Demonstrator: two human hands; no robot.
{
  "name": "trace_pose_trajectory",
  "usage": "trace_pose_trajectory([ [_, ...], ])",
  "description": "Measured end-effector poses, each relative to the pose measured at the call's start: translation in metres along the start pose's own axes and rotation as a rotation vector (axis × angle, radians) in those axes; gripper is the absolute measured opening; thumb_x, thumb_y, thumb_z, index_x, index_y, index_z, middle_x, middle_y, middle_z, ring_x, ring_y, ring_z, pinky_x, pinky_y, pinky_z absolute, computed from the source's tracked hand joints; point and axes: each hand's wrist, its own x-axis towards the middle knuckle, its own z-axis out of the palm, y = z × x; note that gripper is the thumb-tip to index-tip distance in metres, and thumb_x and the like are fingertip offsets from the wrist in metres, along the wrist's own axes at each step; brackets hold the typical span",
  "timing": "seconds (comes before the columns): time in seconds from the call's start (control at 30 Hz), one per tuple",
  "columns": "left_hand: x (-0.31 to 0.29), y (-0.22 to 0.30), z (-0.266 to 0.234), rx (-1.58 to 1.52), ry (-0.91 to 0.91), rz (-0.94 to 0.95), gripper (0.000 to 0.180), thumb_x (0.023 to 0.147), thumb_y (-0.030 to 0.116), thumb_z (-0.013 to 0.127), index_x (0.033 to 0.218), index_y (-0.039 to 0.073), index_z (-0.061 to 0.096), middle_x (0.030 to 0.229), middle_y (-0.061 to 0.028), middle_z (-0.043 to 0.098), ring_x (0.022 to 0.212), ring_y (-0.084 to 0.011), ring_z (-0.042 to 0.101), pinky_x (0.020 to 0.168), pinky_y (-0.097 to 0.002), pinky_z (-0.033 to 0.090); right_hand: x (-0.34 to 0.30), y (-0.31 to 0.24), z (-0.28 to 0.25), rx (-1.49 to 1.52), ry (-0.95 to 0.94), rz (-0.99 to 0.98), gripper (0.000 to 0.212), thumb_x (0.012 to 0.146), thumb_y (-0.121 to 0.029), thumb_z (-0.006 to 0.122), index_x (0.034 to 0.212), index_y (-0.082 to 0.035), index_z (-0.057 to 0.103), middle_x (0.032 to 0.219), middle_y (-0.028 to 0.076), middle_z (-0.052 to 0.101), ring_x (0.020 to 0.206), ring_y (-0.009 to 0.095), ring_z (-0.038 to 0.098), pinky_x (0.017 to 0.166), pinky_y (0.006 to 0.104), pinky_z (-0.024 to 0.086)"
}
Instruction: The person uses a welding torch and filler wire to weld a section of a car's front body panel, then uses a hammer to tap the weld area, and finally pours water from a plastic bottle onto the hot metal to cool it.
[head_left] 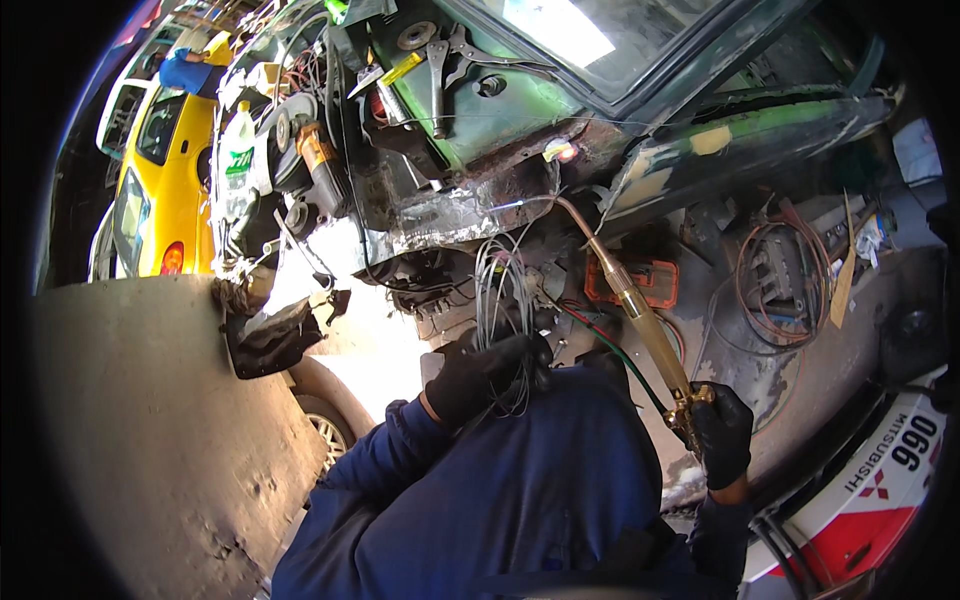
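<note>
My right hand (722,430), in a black glove, is closed round the valve end of a brass gas torch (640,310). The torch slants up and left, and a small bluish flame (508,204) shows at its bent tip. Just above the tip, a spot of metal (567,151) glows on the rusty edge of a green car body (510,125). In my black-gloved left hand (480,375) is a loose coil of thin wire (503,290), with the fingers wrapped round its lower part. One strand rises toward the torch tip.
Locking pliers (437,85) lie on the green panel. An angle grinder (318,160) and a plastic bottle (240,150) stand to its left. Red and green hoses (625,355) run behind the torch. An orange tray (655,282) and coiled cables (745,270) lie right. A person (185,72) is beside a yellow car (185,200).
</note>
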Motion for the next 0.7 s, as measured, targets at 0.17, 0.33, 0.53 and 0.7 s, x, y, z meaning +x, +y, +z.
trace_pose_trajectory([
  [0.17,-0.02,0.049,-0.045,0.443,-0.062,-0.063,0.022,0.11,0.016,0.059,0.125,0.001,0.064,0.098,-0.0049,0.071,0.082,-0.0113,0.066,0.072,-0.0279,0.052,-0.051,0.011,0.058,-0.031,0.199,0.034,0.023,0.103,-0.018,0.063,0.115,0.0,0.069,0.084,0.005,0.073,0.065,0.009,0.065,0.058,0.0255,0.051],
  [0.33,0.016,0.105,-0.086,0.684,-0.188,0.058,0.049,0.111,0.029,0.058,0.146,-0.003,0.048,0.102,-0.0129,0.072,0.066,-0.0152,0.067,0.056,-0.0286,0.052,-0.081,0.04,0.126,0.144,0.408,0.057,0.031,0.101,-0.024,0.063,0.119,0.001,0.069,0.081,0.011,0.076,0.057,0.007,0.059,0.051,0.0238,0.048],
  [0.53,0.04,0.124,-0.087,0.836,-0.133,0.198,0.068,0.113,0.059,0.035,0.136,0.001,0.062,0.084,-0.0096,0.073,0.061,-0.0154,0.065,0.055,-0.0291,0.051,-0.105,0.059,0.174,0.248,0.524,0.041,0.04,0.101,-0.035,0.069,0.121,0.0,0.068,0.08,0.012,0.076,0.056,0.008,0.06,0.05,0.0224,0.046],
  [0.7,0.049,0.103,-0.103,0.946,-0.02,0.324,0.061,0.118,0.046,0.031,0.139,-0.004,0.059,0.096,-0.0132,0.075,0.064,-0.0178,0.067,0.056,-0.0309,0.052,-0.108,0.064,0.169,0.266,0.54,-0.021,0.041,0.102,-0.038,0.07,0.121,-0.001,0.068,0.08,0.009,0.075,0.057,0.007,0.06,0.05,0.0227,0.046],
])
